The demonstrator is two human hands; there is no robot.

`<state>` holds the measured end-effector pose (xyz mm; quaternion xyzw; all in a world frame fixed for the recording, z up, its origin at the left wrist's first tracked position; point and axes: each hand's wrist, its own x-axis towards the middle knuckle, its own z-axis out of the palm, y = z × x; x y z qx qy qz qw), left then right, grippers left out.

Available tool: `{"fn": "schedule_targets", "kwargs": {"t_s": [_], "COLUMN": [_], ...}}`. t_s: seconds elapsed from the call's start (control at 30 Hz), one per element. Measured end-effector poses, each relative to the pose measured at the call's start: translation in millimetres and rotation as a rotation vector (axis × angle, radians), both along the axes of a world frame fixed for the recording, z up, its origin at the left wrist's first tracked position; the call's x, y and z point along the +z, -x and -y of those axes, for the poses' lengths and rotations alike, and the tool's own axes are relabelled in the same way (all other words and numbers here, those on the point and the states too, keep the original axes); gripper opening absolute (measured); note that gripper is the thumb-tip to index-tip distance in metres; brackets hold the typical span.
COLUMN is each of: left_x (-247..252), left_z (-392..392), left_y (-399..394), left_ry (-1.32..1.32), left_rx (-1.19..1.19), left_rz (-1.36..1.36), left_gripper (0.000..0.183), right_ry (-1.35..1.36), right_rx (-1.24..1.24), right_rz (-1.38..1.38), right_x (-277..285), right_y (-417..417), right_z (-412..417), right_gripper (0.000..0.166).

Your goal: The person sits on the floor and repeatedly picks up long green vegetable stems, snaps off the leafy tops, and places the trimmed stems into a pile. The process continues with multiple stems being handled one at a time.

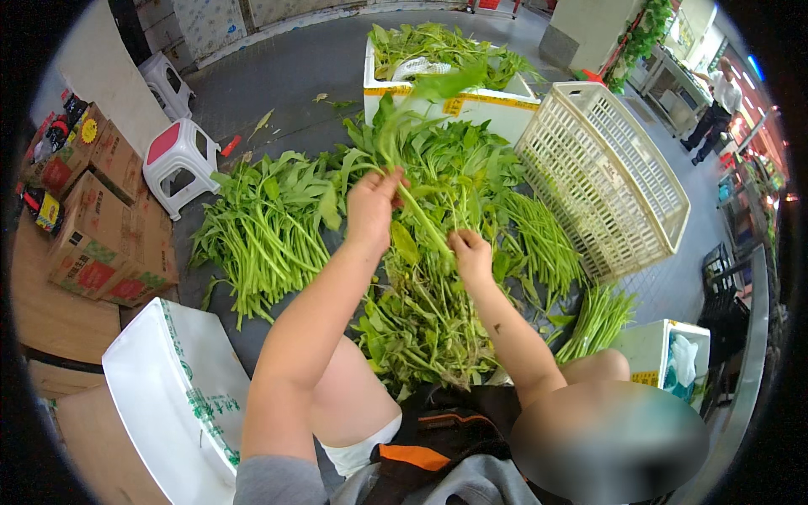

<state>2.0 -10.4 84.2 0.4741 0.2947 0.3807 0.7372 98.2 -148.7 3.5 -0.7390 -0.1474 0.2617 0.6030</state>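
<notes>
My left hand (372, 208) is closed around green stalks of water spinach (426, 221), whose leafy tops blur upward. Lower and to the right, my right hand (470, 249) has its fingers pinched at the lower end of the stalks; just what they grip is hard to tell. Below both hands lies a heap of loose leaves and thin stems (429, 328). A bundle of leafy greens (278, 233) rests at the left, stalks towards me. More leafy greens (467, 151) lie beyond my hands, with bundled stalks (549, 246) at the right and another bundle (596, 322) near my knee.
A foam box (442, 104) of greens stands beyond the pile. A plastic crate (606, 183) leans at the right, near a small foam box (656, 353). At left are a white foam box (170, 391), a plastic stool (183, 161) and cartons (107, 240). A person (719, 107) stands far right.
</notes>
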Motion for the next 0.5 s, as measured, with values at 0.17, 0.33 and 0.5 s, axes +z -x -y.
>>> {"fn": "schedule_targets", "kwargs": {"t_s": [0.17,0.33,0.5], "left_x": [-0.2,-1.9,10.7], "left_z": [-18.2,4.6,-10.5], "left_y": [5.0,-5.6,-0.5], "left_ry": [-0.045,-0.035,-0.013], "left_rx": [-0.067,-0.080,0.063], "left_rz": [-0.106,-0.143,-0.018], "left_gripper": [0.012,0.021,0.024], "right_ry": [0.220,0.003,-0.072], "right_rx": [0.249,0.528,0.486], "right_rz": [0.564,0.301,0.535], "right_x": [-30.0,30.5,-5.1], "right_y": [-39.8,5.2,35.0], "right_z": [29.6,-14.0,-9.4], "right_gripper": [0.043,0.038,0.016]}}
